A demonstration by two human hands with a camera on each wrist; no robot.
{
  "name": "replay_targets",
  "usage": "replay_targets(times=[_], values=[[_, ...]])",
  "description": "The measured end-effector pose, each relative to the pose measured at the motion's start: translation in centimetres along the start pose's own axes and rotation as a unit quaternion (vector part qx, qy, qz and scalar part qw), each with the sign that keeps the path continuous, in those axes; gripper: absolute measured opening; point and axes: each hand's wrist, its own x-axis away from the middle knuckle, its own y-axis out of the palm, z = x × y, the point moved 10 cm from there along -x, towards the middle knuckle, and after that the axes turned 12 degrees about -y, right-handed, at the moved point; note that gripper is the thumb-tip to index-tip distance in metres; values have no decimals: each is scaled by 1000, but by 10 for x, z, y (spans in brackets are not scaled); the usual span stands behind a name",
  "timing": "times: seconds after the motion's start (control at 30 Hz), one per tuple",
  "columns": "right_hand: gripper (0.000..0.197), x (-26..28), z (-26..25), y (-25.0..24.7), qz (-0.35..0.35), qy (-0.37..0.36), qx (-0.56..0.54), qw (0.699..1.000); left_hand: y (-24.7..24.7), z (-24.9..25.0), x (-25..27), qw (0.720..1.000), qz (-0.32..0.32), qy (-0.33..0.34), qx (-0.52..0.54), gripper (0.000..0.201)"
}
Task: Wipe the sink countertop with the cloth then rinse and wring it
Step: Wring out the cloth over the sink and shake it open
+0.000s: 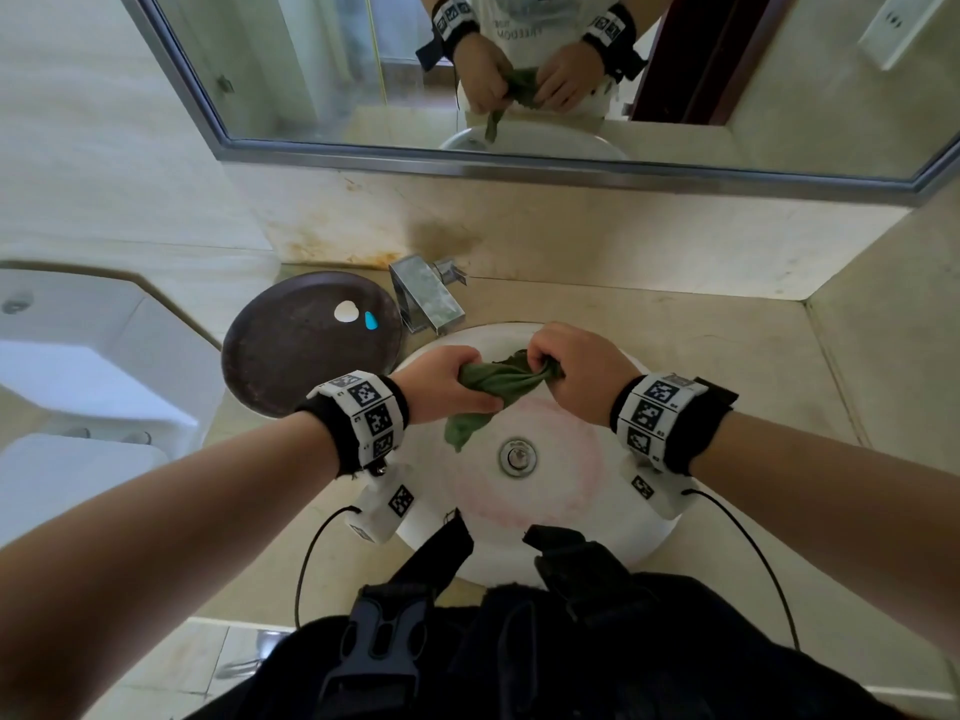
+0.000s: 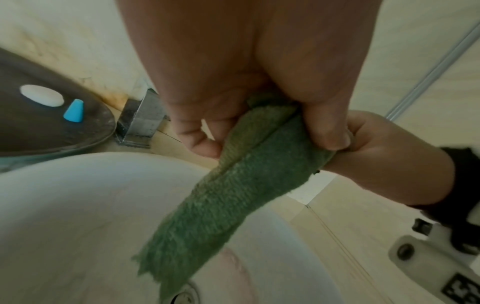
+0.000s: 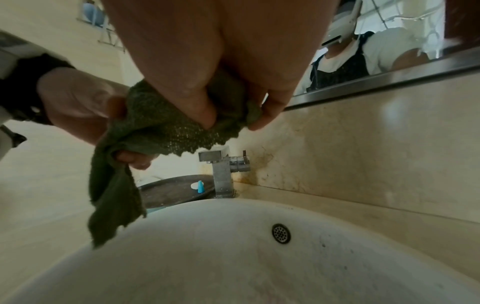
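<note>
**Green cloth bunched over the basin**

The cloth [image 1: 493, 381] is dark green terry, gathered into a thick rope above the white sink [image 1: 613, 532], toward its 12 o'clock edge. One loose end hangs toward 7 o'clock, over the bowl, short of the drain [image 1: 517, 456]. The beige countertop [image 1: 727, 366] surrounds the basin.

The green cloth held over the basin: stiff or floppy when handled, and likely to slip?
Probably floppy: the green cloth bunches between the left hand and right hand, its free end hanging limp. The looped weave looks grippy, so slipping seems unlikely. Likely light.
</note>
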Motion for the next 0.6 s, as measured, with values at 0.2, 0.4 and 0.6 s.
replay_targets(times=[0.2,0.4,0.6], values=[[35,6,27,2,19,86,44,995,-6,2,5,997,31,-8,69,26],[25,18,37,13,-45,154,17,987,-10,11,11,966,43,-26,253,18],[47,16,24,31,-69,138,-157,976,-3,24,9,965,51,-21,255,48]])
